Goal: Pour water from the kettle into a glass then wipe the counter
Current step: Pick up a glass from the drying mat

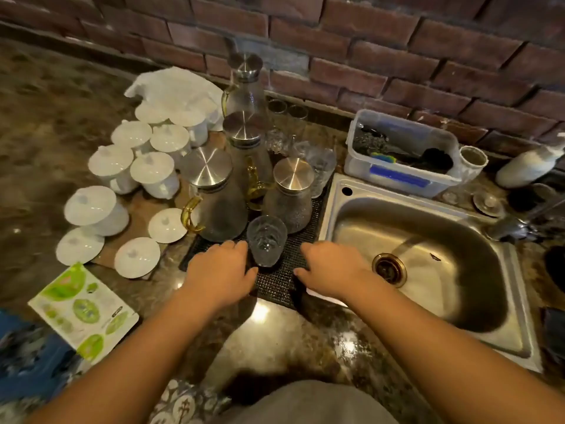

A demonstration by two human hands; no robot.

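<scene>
A clear textured glass (266,240) stands upright on a black mesh mat (275,286) beside the sink. My left hand (220,270) lies palm down on the mat just left of the glass, fingertips close to its side. My right hand (330,270) lies palm down just right of it, apart from the glass. Neither hand holds anything. Behind the glass stand several glass kettles with steel lids and amber handles; the nearest are one at the left (214,203) and one at the right (290,197). A white cloth (174,87) lies at the back left.
Several white lidded cups (153,175) crowd the counter at left, with loose lids in front. A green packet (82,310) lies near the left front edge. The steel sink (428,264) is at right, with a plastic tub (400,154) behind it. A brick wall runs along the back.
</scene>
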